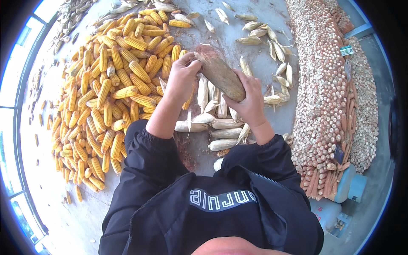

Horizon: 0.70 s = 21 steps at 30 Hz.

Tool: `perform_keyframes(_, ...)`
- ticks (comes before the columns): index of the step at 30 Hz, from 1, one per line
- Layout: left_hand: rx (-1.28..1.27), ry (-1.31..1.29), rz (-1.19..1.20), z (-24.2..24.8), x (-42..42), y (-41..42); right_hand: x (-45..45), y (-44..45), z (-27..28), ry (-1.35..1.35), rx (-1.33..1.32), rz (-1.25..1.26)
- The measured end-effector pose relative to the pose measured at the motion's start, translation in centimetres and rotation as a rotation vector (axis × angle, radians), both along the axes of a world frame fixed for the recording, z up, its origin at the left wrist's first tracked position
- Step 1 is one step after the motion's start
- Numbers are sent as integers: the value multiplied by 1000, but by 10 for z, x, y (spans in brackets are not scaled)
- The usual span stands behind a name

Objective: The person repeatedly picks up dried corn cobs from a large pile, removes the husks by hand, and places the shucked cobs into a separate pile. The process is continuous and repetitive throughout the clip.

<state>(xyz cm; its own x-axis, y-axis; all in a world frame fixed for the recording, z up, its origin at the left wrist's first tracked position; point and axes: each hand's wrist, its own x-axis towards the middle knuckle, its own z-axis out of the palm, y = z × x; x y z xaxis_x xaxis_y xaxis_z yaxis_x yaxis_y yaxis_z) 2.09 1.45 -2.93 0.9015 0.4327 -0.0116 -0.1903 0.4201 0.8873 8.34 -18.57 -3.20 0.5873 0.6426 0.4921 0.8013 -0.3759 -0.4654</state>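
Note:
An ear of corn in its dry brown husk (221,76) is held up in front of me, tilted down to the right. My left hand (186,71) pinches its upper end, where reddish silk (208,52) sticks out. Around the lower, thicker end my right hand (247,92) is wrapped, thumb below and fingers on top. Beneath the hands, several unhusked ears (226,134) lie on the concrete floor. Left of my left forearm rises a big heap of bare yellow corn cobs (121,83). The ear's kernels are hidden by the husk.
Along the right runs a long stack of shelled corncobs (318,95), with a blue-grey gas cylinder (325,212) at its near end. More husked ears (250,41) lie scattered at the far middle. Loose husks (68,22) lie far left, near large windows (27,105).

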Motion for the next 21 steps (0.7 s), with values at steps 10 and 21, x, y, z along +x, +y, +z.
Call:
perform_keyframes(10,-77,-84,197,-11,4,-22,-6,12,-3,-114,67,-49)
perform_keyframes(21,-581,32,312,-12,11,-29,-24,41,-62,950,403,221)
